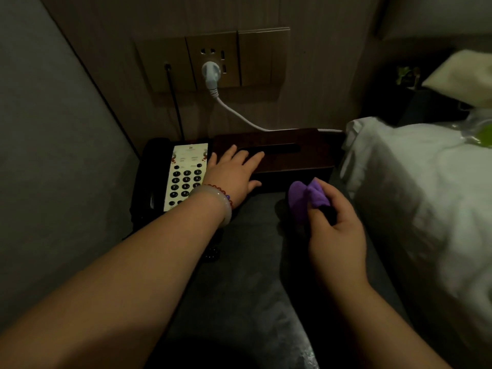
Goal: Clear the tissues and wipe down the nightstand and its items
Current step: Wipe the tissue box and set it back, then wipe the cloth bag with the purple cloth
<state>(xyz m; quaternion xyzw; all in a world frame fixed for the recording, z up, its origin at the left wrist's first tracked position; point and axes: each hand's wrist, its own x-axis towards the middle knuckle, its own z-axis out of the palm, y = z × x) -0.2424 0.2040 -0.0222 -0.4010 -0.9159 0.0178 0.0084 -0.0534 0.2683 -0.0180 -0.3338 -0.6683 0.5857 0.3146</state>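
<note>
The crumpled purple cleaning cloth [306, 199] sits bunched in the right hand [336, 230], fingers clenched round it above the dark grey nightstand top [239, 262]. The left hand [235, 173] lies flat, fingers spread, on the dark wooden tissue box [292, 155], beside the black push-button telephone [173, 177].

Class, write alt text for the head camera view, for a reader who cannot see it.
A left hand rests flat on a dark wooden tissue box on a nightstand, while the right hand holds a bunched purple cloth just in front. A phone sits left of the box; a bed lies right.
</note>
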